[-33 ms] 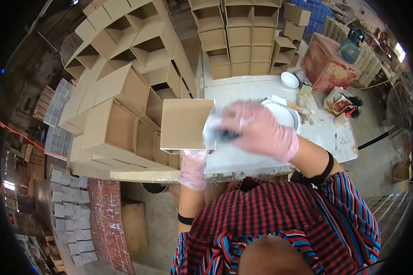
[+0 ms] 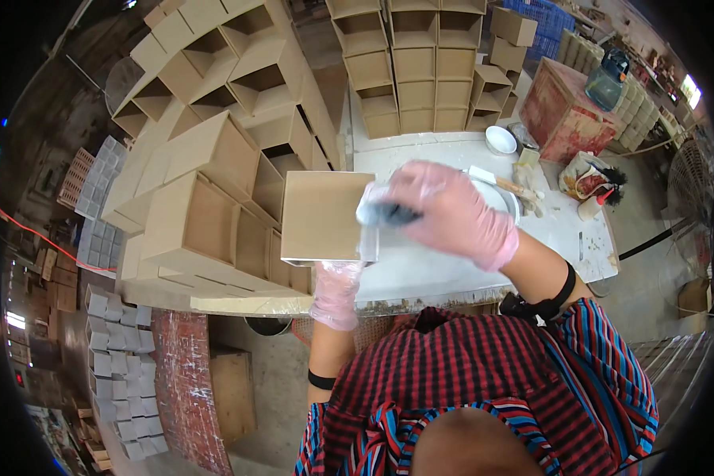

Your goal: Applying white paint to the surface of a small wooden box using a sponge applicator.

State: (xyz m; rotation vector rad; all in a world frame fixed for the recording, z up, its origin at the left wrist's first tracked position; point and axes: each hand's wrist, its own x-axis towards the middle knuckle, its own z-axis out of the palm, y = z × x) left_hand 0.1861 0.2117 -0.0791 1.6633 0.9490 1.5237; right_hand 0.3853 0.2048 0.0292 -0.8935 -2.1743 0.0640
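Observation:
A square tan cardboard box (image 2: 323, 216) with pale wet-looking edges is held up over the table. My left hand (image 2: 339, 289), in a thin pink glove, grips it from below, its fingers hidden behind the box. My right hand (image 2: 452, 213), gloved the same way, is closed round a dark blue-grey pad (image 2: 390, 214) with a whitish smeared edge. Motion blurs this pad, so I cannot tell its exact kind. It is at the box's right edge. Partly hidden behind my right hand is a round white basin (image 2: 514, 208), with a wooden-handled brush (image 2: 504, 182) across its rim.
Stacked cardboard boxes (image 2: 206, 159) crowd the left side, and more box stacks (image 2: 420, 71) stand at the back of the white table (image 2: 428, 274). A white bowl (image 2: 500, 140), a squeeze bottle (image 2: 591, 206) and a red-stained crate (image 2: 567, 103) are on the right.
The box has shifted slightly right. My right hand and the pad have moved a little right, and the pad shows more clearly.

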